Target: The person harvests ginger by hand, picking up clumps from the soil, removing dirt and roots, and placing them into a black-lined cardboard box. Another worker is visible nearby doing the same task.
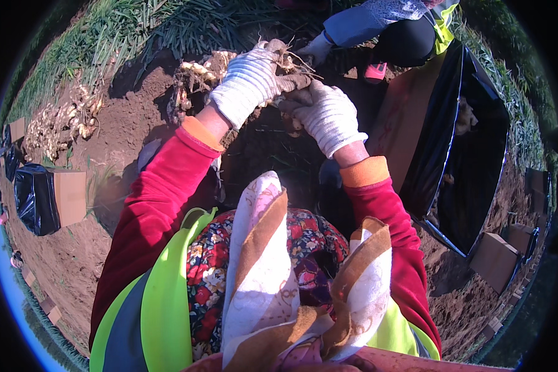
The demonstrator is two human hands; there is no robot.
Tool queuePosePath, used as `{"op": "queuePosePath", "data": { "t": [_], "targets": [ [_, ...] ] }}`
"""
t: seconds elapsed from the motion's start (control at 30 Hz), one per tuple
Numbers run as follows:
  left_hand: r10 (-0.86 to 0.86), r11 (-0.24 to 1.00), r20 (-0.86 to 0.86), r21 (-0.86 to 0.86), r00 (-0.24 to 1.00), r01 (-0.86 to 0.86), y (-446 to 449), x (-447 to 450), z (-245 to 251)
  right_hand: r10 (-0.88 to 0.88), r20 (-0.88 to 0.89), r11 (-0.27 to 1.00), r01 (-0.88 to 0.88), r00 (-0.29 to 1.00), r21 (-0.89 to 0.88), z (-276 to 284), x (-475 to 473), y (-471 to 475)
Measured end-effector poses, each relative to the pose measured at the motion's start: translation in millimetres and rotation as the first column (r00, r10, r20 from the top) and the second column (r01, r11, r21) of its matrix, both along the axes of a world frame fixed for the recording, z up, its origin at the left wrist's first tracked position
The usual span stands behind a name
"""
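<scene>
Both of my hands wear dirty white-striped knit gloves. My left hand (pixel 253 76) grips a soil-covered rhizome clump, apparently ginger (pixel 288 63), with thin roots trailing from it. Close beside it, my right hand (pixel 330 114) has its fingers curled on the lower part of the same clump. The hands nearly meet, and the gloves partly hide the clump. More rhizomes (pixel 197 72) with pale yellow ends lie on the soil just left of my left hand.
A large cardboard box (pixel 402 123) lined with black plastic (pixel 474 158) stands at right, with a few pieces inside. A co-worker's gloved hand (pixel 317 49) is just beyond mine. Rhizomes are heaped (pixel 65 121) at left, near another lined box (pixel 69 195). Cut green stalks (pixel 190 32) lie ahead.
</scene>
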State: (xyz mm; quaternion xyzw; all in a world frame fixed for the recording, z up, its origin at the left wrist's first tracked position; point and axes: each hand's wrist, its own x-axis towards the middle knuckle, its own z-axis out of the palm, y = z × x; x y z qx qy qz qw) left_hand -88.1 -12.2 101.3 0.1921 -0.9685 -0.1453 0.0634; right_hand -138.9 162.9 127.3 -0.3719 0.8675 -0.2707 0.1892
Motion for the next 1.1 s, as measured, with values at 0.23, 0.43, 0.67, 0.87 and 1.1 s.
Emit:
{"op": "queuePosePath", "data": {
  "t": [0.23,0.43,0.67,0.87,1.1],
  "targets": [
    [-0.016,1.0,-0.071,-0.002,0.997,0.016,15.4,0.1,6.4,-0.009,-0.218,0.994,0.033,0.976,0.107,4.1,6.7,-4.5],
    [-0.09,0.991,-0.258,0.075,0.962,0.112,-1.6,-4.6,-15.0,-0.066,-0.032,0.996,0.068,0.997,0.065,3.7,5.2,-3.5],
    [0.283,0.29,-0.162,0.954,0.945,0.076,-15.8,5.5,3.7,0.054,-0.29,0.996,-0.032,0.956,0.079,-3.2,-3.3,1.7],
    [0.2,0.16,-0.145,0.981,0.969,0.114,-18.9,16.7,15.0,0.077,-0.272,0.993,-0.098,0.959,-0.064,-0.4,-12.5,15.8],
    [-0.376,0.83,-0.521,0.179,0.766,0.529,21.8,19.8,-9.7,-0.062,0.239,0.981,0.103,0.969,-0.164,-31.5,-4.9,-5.5]
  ]
}}
